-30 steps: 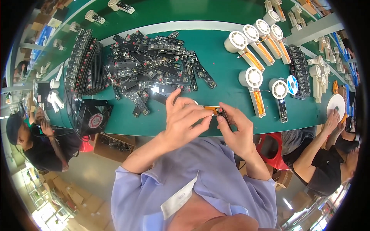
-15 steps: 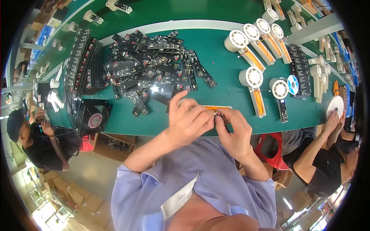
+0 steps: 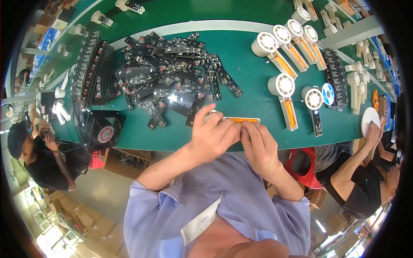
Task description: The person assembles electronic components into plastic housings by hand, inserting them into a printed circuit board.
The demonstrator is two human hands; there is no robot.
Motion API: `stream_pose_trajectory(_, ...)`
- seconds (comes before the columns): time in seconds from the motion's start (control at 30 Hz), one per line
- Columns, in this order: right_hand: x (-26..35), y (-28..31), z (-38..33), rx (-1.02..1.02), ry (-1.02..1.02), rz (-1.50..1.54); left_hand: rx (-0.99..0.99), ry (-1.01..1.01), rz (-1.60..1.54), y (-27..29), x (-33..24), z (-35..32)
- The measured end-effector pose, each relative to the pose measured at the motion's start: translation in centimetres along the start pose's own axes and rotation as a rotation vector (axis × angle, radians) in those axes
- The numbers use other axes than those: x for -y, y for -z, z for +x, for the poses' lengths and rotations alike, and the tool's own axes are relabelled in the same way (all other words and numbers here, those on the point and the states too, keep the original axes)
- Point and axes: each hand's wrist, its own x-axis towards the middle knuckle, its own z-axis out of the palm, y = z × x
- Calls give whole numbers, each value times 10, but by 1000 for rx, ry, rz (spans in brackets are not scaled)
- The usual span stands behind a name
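A white handle-shaped part with an orange strip lies at the near edge of the green table. My left hand covers its left end and grips it, index finger raised. Fingertip to fingertip with it, my right hand pinches something small at the part's middle; what that is stays hidden under the fingers. Just beyond my hands lies a heap of several black circuit boards.
White round fan units with orange handles lie to the right, next to a blue solder spool. A black fan sits at the left edge beside racks of boards. Other people work at left and right.
Both hands have shifted slightly toward me and closed tighter together over the orange-striped part; my left index finger is now lifted.
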Motion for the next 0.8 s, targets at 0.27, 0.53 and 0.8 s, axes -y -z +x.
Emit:
stream_pose_trajectory(0.27,-2,0,-2,62,-19,5,70,-35,-22,3,-1,-2)
stream_pose_trajectory(0.53,2,-4,-22,35,-94,95,90,-35,-114,11,0,-3)
stream_pose_trajectory(0.8,4,-5,-25,-101,-86,91,175,178,-214,33,16,-8)
